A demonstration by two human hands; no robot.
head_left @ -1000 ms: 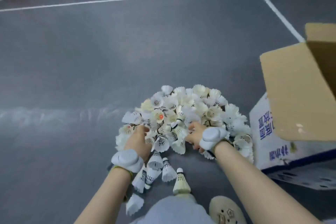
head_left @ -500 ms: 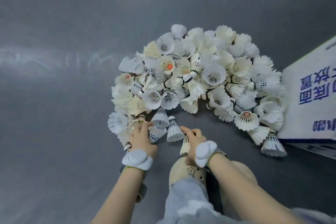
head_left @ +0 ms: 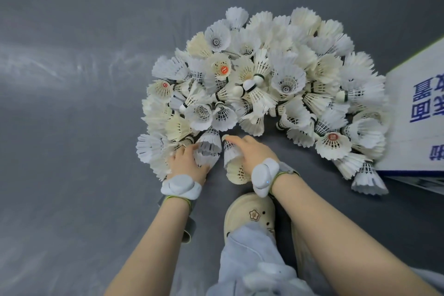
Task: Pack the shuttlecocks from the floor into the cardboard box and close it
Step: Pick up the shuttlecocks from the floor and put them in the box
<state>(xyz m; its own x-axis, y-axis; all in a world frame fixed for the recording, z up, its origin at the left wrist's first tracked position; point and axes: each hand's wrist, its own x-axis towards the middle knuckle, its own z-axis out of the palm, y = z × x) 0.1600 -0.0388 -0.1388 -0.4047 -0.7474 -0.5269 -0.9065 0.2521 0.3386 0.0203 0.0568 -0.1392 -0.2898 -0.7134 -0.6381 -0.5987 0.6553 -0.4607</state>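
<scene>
White shuttlecocks [head_left: 262,94] filled frame centre, cardboard box [head_left: 415,118] at right edge. Hands had pulled back from the pile's middle to its near edge: left hand [head_left: 186,163] gripped strays, right hand [head_left: 252,151] clutched two. Packing barely begun.

White shuttlecocks [head_left: 262,84] heaped beside cardboard box [head_left: 418,113]

Both bare forearms reach forward and down to the near edge of the shuttlecock pile [head_left: 262,94]. The left hand [head_left: 186,160] lies palm down at the pile's near-left edge, fingers curled over a shuttlecock. The right hand [head_left: 252,151], just right of it, grips another, index finger extended toward the pile. Each wrist wears a white band.
</scene>
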